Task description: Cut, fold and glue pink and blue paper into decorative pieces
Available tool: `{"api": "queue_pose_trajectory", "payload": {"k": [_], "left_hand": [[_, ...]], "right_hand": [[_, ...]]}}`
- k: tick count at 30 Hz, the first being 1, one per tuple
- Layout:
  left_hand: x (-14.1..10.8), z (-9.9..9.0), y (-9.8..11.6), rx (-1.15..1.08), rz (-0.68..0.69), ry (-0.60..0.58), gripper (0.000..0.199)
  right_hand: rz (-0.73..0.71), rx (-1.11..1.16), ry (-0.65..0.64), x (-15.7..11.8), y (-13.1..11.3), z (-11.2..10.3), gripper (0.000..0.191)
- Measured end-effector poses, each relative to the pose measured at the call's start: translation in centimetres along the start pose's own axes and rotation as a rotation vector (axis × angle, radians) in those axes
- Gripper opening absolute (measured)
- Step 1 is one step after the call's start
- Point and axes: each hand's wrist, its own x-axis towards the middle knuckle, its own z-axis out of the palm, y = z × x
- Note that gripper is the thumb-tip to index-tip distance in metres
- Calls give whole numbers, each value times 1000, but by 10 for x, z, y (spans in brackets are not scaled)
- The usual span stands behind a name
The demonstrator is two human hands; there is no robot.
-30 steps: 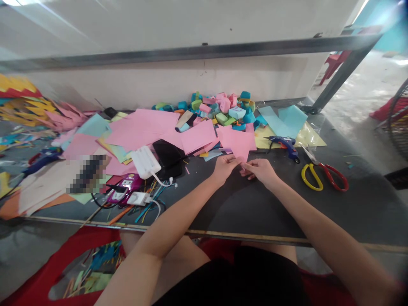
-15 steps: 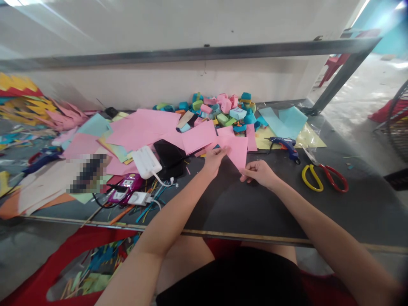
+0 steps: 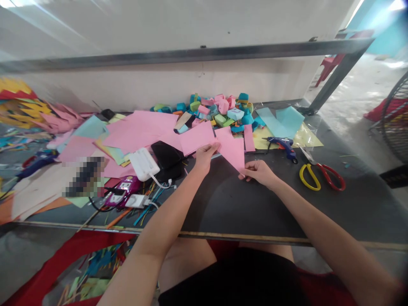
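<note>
Pink paper, folded to a triangle, is what we hold between our two hands above the dark table. Our left hand grips its upper left corner, thumb and fingers pressed together on the edge. Our right hand pinches the lower point of the triangle between thumb and forefinger, the other fingers curled under (we cannot see their tips). Just beyond our left fingers lie loose pink sheets, and left of them a black pouch and a white charger block. Farther out from both hands is a heap of small folded paper boxes in pink, blue and green. Right of our right fingers, well apart, rest a blue glue gun and scissors with one yellow and one red handle.
</note>
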Motion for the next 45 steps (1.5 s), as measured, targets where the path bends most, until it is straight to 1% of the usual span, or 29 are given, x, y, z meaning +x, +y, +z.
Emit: {"api": "queue_pose_trajectory", "payload": {"k": [4,6,8,10,12,15,19,22,25,29,33,36,39,42,45], "left_hand": [[-8,5,1,110,3,-48,50],[-15,11,2,124,-15,-91,46],[-22,17,1,123,-61,-145,48],[-28,21,-1,150,-102,-197,50],[-31,23,-4,181,-111,-227,48],[-32,23,-7,183,-101,-238,46],[-30,22,-9,173,-113,-239,49],[-30,20,-11,192,-100,-264,48],[-30,18,-15,221,-74,-288,46],[-28,17,-21,201,-89,-255,49],[-25,18,-18,112,-141,-209,53],[-24,18,-11,61,-165,-158,46],[-22,18,-5,56,-149,-96,37],[-21,18,-2,39,-124,-52,26],[-19,18,-1,1,-142,-17,16]], "right_hand": [[-120,114,215,8,9,3,57],[-190,116,309,11,13,2,56],[-237,80,366,12,14,1,53],[-256,40,371,12,15,0,51],[-271,23,360,11,15,-2,50],[-275,33,351,9,14,-1,49],[-279,76,352,11,14,-1,50],[-308,95,408,13,16,-3,49],[-342,52,491,15,20,-7,46],[-353,-15,510,17,26,-10,44],[-343,-40,522,18,29,-12,50],[-325,-42,524,19,28,-13,50],[-314,-49,508,19,27,-14,49],[-308,-67,500,19,26,-13,50],[-305,-58,499,19,25,-12,52]]}}
